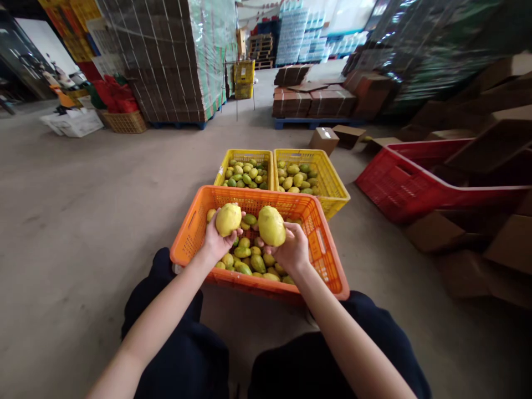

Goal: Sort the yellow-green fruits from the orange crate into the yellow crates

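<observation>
My left hand (219, 239) is wrapped round a plump yellow lemon (228, 219), held up over the orange crate (257, 284). A second, slightly larger lemon (271, 226) with a bumpy top sits in the fingers of my right hand (292, 247). The two fruits are side by side, apart from each other. Below them, many yellow and green lemons (257, 262) lie in the orange crate between my knees; my hands and forearms hide some of these.
Two yellow crates, one left (220, 173) and one right (334, 185), hold similar fruit just beyond the orange crate. A red crate (386, 188) with cardboard boxes (440, 230) around it stands at the right. Wrapped carton stacks (166, 61) and a blue pallet (291, 123) are farther back.
</observation>
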Demonstrator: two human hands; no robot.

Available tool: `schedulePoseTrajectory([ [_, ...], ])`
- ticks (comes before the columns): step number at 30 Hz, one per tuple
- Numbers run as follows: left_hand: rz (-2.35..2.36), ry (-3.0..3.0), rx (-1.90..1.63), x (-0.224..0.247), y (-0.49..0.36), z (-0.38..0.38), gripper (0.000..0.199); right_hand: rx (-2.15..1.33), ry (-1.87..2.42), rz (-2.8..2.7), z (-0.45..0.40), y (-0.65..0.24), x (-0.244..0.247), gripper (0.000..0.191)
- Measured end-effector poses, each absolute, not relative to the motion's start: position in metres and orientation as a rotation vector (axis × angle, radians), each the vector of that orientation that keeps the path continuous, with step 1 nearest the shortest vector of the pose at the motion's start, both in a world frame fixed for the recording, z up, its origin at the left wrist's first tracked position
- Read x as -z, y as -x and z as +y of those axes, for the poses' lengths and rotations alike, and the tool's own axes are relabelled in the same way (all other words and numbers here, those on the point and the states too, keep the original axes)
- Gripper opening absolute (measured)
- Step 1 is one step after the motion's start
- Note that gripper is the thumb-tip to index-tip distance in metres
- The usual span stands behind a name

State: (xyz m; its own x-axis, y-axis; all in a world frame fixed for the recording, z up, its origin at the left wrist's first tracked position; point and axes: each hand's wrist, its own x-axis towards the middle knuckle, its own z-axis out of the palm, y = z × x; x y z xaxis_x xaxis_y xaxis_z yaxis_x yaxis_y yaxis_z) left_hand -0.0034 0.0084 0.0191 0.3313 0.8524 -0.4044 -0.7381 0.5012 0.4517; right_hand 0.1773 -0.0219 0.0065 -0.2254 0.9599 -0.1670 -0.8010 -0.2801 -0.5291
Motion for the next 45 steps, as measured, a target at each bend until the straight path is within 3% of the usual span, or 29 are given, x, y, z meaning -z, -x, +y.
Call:
schedulePoseTrajectory([
  [10, 0.391, 0.093, -1.178, -0.009, -0.013, 0.014, 0.042, -1.783, 0.451, -0.088, -0.017, -0.169, -0.011, 0.032],
  [19, 0.369, 0.061, -1.214, -0.019, -0.022, 0.018, 0.04, -1.766, 0.385, -0.136, -0.01, -0.161, -0.002, 0.025],
  [45, 0.466, 0.149, -1.346, -0.015, 0.01, 0.01, 0.028, -1.815, 0.481, -0.268, -0.009, -0.15, 0.009, 0.026],
])
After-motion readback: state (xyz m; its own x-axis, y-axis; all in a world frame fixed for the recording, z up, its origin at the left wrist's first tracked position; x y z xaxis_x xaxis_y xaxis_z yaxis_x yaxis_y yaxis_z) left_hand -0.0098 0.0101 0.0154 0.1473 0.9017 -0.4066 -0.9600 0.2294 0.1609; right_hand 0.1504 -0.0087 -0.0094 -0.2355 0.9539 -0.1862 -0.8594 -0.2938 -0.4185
